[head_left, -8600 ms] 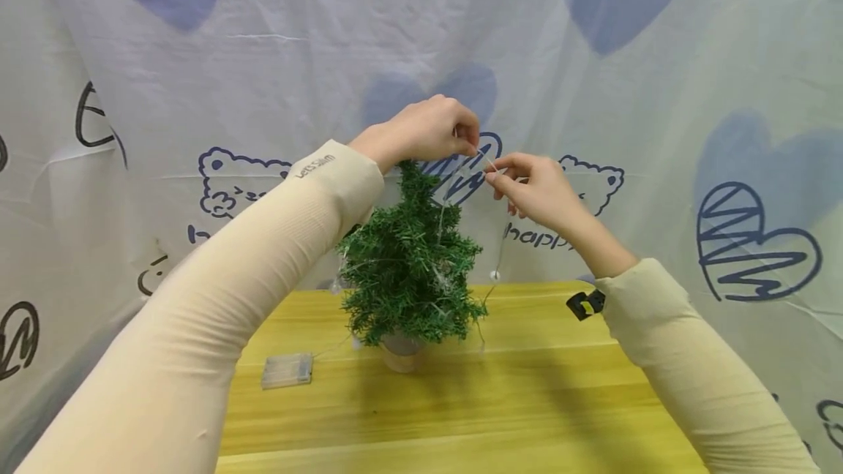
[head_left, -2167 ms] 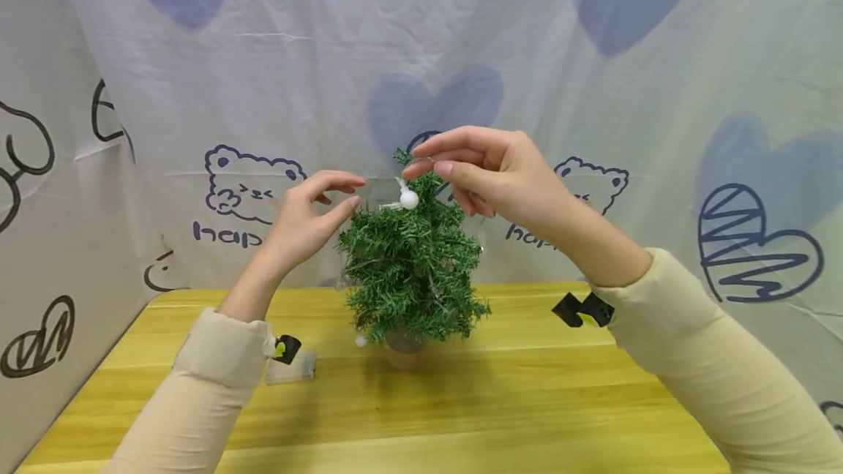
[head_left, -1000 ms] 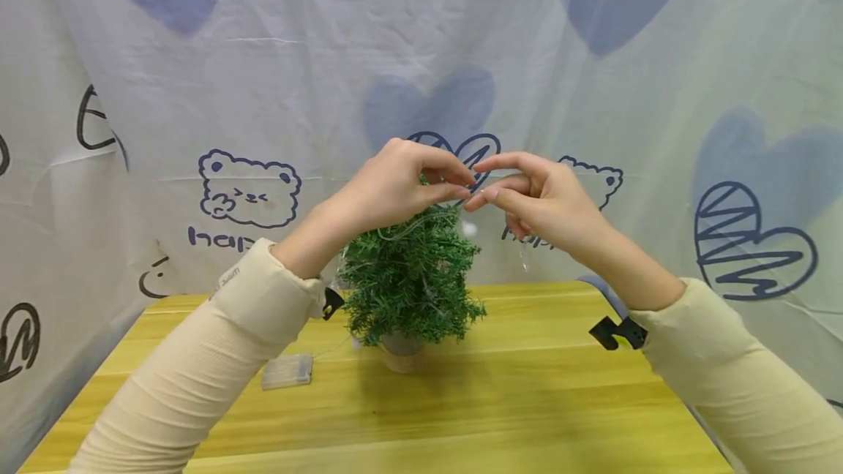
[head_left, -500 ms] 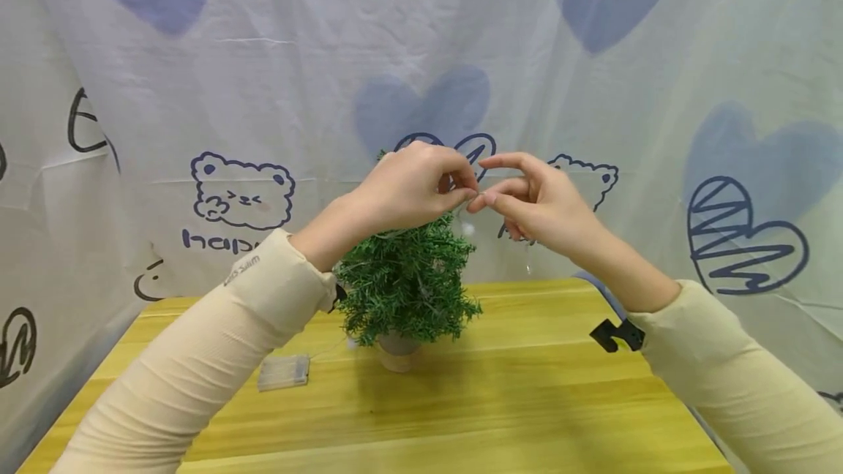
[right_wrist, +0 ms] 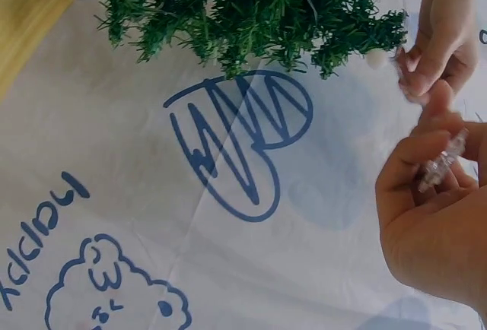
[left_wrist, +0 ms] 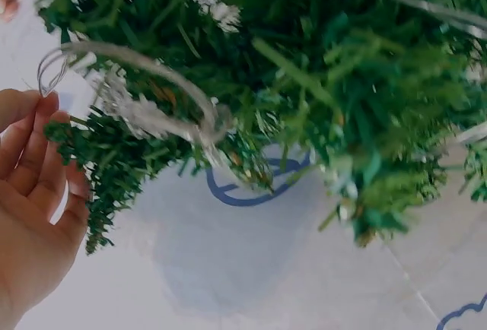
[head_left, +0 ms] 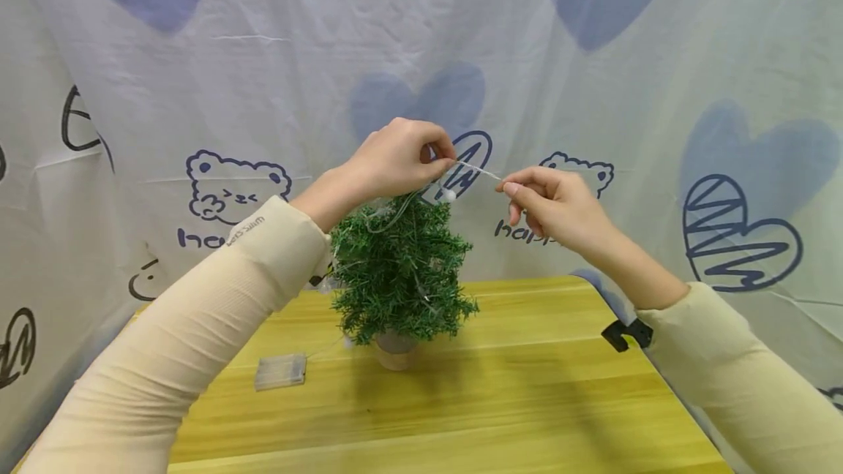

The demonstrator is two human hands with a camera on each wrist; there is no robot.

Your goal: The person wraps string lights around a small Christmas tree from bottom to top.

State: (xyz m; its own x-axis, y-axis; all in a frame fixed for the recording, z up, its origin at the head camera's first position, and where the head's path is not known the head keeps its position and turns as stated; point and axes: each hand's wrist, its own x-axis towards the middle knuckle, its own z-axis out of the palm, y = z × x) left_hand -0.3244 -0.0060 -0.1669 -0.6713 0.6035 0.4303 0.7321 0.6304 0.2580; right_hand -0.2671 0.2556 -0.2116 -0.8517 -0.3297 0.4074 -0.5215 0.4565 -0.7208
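A small artificial Christmas tree (head_left: 402, 269) stands in a pale pot (head_left: 396, 353). Above its top, my left hand (head_left: 398, 159) pinches a thin string-light wire (head_left: 479, 170) between thumb and fingers. To the right, my right hand (head_left: 560, 207) pinches the same wire, which runs straight between the hands. Just below the left fingertips hangs a round white bulb (head_left: 450, 196). Loops of clear wire (left_wrist: 152, 64) drape over the branches in the left wrist view. A clear piece (right_wrist: 443, 161) of the string lies inside the right palm. The tree's tip is hidden behind the left hand.
A clear battery box (head_left: 280, 371) lies on the yellow wooden table (head_left: 500, 415) left of the pot, with a wire leading to the tree. Behind the table hangs a white cloth (head_left: 316, 57) with blue hearts and bear drawings.
Over the last half second the hands have drawn apart, left hand up and left, right hand rightward, and the wire is stretched between them. Earlier, the left hand hovered left of the tree without wire.
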